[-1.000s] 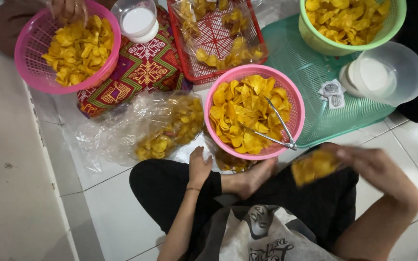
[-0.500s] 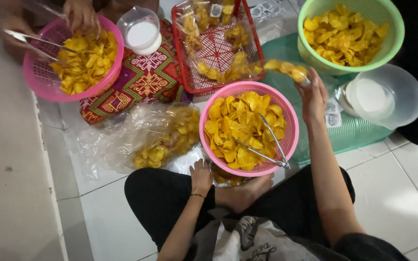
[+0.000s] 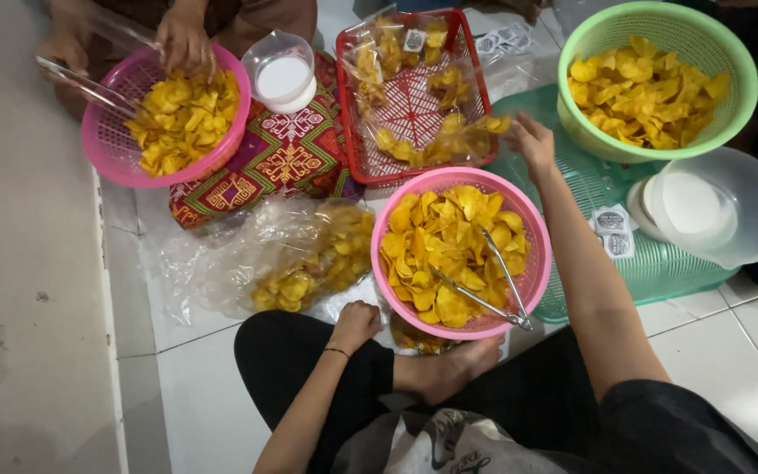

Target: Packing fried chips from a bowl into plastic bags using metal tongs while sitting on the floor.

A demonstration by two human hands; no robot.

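Outstretched, right hand [image 3: 532, 140] with fingers loosely spread, touching a clear packet of yellow chips [image 3: 449, 140] at the near right corner of the red basket [image 3: 344, 83]. Left hand [image 3: 357, 323] curled shut, empty, on the knee, beside the pink basket [image 3: 537, 254] holding tongs [image 3: 493, 290].

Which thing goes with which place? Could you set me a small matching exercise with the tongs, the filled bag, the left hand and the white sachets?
1 tongs
2 filled bag
3 left hand
4 sachets

a on the teal tray
b in the red basket
c in the near pink basket
d on the knee

Pairs: 1-c, 2-b, 3-d, 4-a
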